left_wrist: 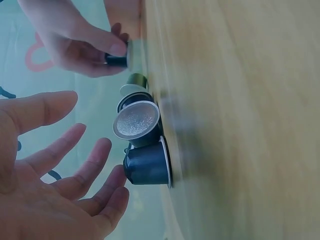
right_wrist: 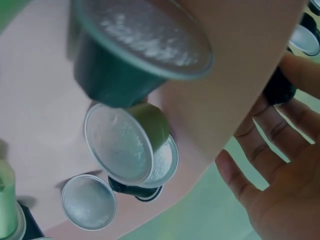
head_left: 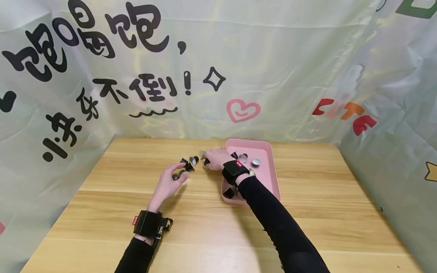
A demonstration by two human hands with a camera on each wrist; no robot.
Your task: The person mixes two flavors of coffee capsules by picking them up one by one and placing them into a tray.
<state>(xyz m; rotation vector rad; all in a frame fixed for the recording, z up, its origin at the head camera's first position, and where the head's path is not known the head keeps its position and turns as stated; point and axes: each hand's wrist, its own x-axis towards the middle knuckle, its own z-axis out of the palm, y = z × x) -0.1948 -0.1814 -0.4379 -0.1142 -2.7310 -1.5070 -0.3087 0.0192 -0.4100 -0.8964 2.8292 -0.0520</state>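
My right hand (head_left: 218,158) is beside the left wall of a pink tray (head_left: 268,180). It pinches a dark coffee capsule (left_wrist: 116,60) between thumb and fingers; the right wrist view shows this capsule (right_wrist: 280,90) partly. My left hand (head_left: 169,181) has its fingers spread around a small group of coffee capsules on the table. In the left wrist view its fingertips come close to a black capsule (left_wrist: 147,165); whether they touch it I cannot tell. Next to that one leans a capsule with a silver lid (left_wrist: 136,120), and a green capsule (left_wrist: 136,80) lies behind.
Inside the tray are several more capsules, among them a silver-lidded one (head_left: 255,162) and a black one (head_left: 229,193) at the near left corner. A printed cloth (head_left: 290,76) hangs behind the wooden table (head_left: 324,204) and along both sides.
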